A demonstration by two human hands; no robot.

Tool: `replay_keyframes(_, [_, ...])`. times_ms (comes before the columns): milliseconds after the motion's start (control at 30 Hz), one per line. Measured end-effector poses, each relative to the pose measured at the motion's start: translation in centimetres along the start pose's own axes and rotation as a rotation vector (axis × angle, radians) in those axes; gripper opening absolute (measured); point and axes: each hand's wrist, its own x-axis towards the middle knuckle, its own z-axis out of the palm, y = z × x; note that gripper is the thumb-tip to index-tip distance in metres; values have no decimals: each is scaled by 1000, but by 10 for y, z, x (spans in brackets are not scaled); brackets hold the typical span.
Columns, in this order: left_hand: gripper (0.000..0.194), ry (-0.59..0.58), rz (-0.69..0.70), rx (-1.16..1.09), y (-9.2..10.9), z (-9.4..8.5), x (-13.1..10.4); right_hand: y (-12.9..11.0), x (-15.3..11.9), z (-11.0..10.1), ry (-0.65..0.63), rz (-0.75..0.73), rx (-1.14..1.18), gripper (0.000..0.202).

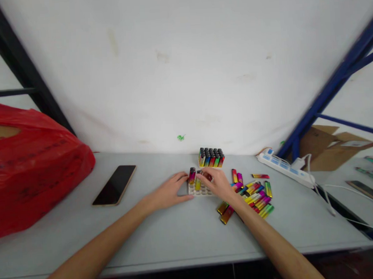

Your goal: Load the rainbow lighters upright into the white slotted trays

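Note:
A small pale tray with rows of holes (204,192) lies on the table in front of me. A purple and yellow lighter (192,176) stands upright at its back left corner. My right hand (219,182) pinches a yellow lighter (198,184) near its top, upright over the tray; whether it is seated in a hole I cannot tell. My left hand (170,192) rests at the tray's left side with thumb and fingers apart, fingertips close to the purple lighter. Under and beside my right forearm lies a loose pile of shiny coloured lighters (255,196).
Behind the tray stands a block of upright lighters (211,158). A phone (115,185) lies to the left, beside a large red plastic bag (40,163). At the right are a white power strip (284,167) with cables, a blue frame post and a cardboard box (327,148).

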Motion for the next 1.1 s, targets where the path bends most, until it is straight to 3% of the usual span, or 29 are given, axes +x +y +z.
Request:
replay_keyframes(233, [70,-4,-16,12,0,0,-2,10,1,16,-89,53,31,36])
replay_keyframes(400, [71,-31,-26,27,1,-2,0,2,4,16,-163,15,-185,27])
replay_keyframes(533, [69,-40,-33,50,0,-3,1,-16,8,2,-223,14,-430,38])
replay_keyframes(633, [70,-37,-35,77,-4,-2,2,-20,10,-22,-169,89,-525,47])
replay_keyframes(733, [71,-35,-37,98,-6,-2,3,-5,6,-57,-51,268,-648,49])
replay_keyframes(900, [74,-67,-76,115,-5,-3,3,45,-5,-108,-25,581,-757,35])
replay_keyframes(1000, [75,-75,-89,118,-5,-4,4,68,-9,-116,-61,653,-730,33])
replay_keyframes(1100, [72,-70,-68,111,-6,-4,4,79,-12,-104,-130,678,-700,35])
